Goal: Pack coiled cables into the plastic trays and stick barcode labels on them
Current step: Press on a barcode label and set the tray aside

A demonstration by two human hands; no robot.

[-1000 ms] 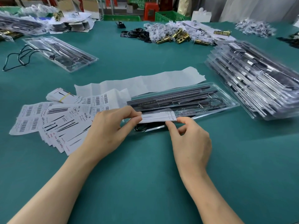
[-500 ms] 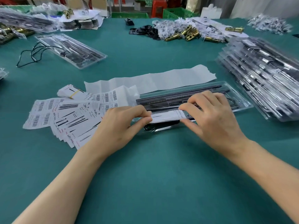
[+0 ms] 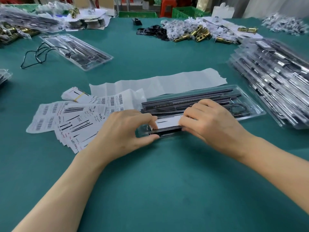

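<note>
Centrally, the clear plastic tray [image 3: 247, 104] lies slantwise on the green table [image 3: 150, 181], holding long dark strips and a coiled black cable toward its far right end. A white label [image 3: 168, 123] sits on top of the tray near its left end. The left hand [image 3: 123, 131] pinches that end of the tray, thumb against the near edge and a bent forefinger on the label's left tip. The right hand [image 3: 210, 121] lies knuckles up over the label's right end, its fingers bent down onto label and tray; its thumb is hidden, so I cannot tell whether it pinches or only presses. Just left of the tray, printed labels [image 3: 78, 124] are fanned out, with barcode sheets [image 3: 115, 99] beside them and a strip of white backing paper [image 3: 167, 82] behind. To the right rises a slumped stack of packed trays [image 3: 275, 77]. Farther back on the left lies another tray [image 3: 78, 52] with a loose black cable [image 3: 36, 56] trailing from it, and brass fittings [image 3: 199, 35] lie heaped near the far edge.
</note>
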